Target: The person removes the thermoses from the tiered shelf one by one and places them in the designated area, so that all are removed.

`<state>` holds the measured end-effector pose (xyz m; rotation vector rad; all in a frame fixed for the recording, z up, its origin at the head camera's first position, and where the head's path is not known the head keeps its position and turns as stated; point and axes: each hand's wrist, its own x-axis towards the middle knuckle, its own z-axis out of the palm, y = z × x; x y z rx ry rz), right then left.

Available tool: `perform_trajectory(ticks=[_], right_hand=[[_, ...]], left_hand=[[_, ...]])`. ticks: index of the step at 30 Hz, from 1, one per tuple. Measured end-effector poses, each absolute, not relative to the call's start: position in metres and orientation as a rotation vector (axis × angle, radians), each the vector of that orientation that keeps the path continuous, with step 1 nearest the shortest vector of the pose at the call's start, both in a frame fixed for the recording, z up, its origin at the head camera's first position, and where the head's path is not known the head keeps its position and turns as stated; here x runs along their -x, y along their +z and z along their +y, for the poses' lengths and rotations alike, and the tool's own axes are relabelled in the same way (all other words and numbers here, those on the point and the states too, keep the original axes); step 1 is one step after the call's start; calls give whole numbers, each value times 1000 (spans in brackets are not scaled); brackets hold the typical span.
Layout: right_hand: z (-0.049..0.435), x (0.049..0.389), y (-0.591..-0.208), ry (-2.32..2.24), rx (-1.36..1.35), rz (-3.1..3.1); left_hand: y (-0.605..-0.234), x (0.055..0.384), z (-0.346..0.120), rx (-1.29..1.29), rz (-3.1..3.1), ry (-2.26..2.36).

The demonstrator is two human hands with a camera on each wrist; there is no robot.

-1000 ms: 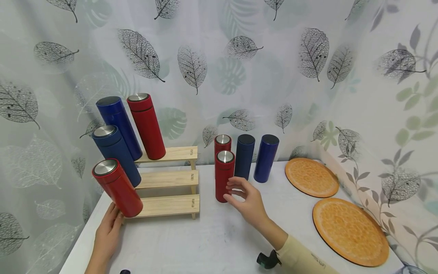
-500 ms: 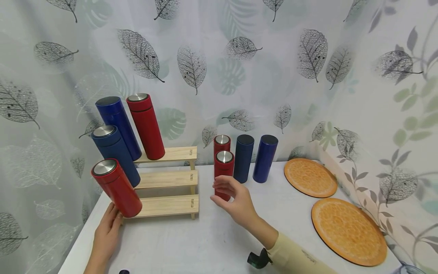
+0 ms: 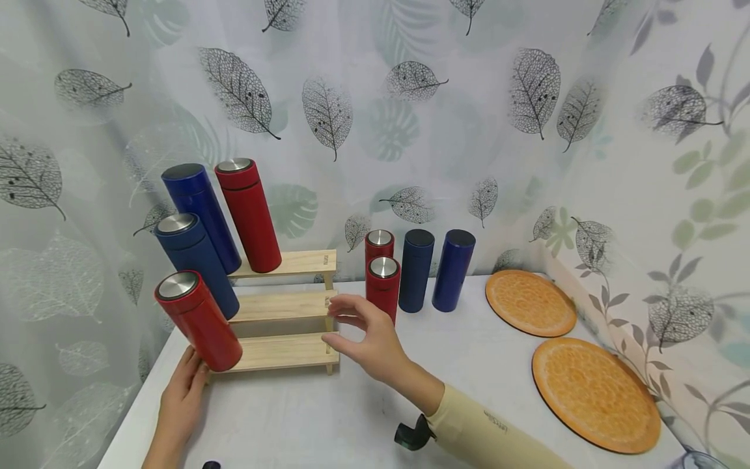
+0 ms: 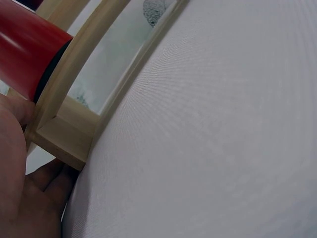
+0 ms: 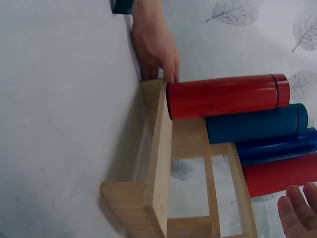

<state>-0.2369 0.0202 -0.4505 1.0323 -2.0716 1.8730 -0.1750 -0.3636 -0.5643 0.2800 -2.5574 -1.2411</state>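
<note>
My left hand (image 3: pixel 180 397) grips the front left corner of a three-step wooden rack (image 3: pixel 287 352); in the left wrist view its thumb lies by the shelf edge and its fingers reach round the leg (image 4: pixel 64 141). Right above that hand, a red thermos bottle (image 3: pixel 199 319) stands on the lowest step. My right hand (image 3: pixel 375 339) holds nothing, its fingers curved and apart from the thumb, and overlaps the rack's right end in the head view. Behind it stands another red thermos (image 3: pixel 382 286), its lower part hidden by the hand.
A blue thermos (image 3: pixel 196 260) stands on the middle step; a blue one (image 3: pixel 202 215) and a red one (image 3: pixel 249 215) share the top step. Right of the rack are a further red thermos (image 3: pixel 379 241) and two blue ones (image 3: pixel 416 270). Two round orange mats (image 3: pixel 594 394) lie at right.
My right hand has moved left, away from the front red thermos on the table, to the rack's right end. My left hand and the bottles stay where they were.
</note>
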Motion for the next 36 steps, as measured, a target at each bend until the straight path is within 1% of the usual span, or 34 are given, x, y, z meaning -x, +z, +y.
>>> perform_trajectory(ticks=[18,36], right_hand=[[-42,242,-442,1927,-1176,-2049],[-79,246,-431,1837,-1142,-2075]], left_hand=[[-565,174,-366,-265,-2570,-1226],[-565,176,-367,-281,-2609,-1173]])
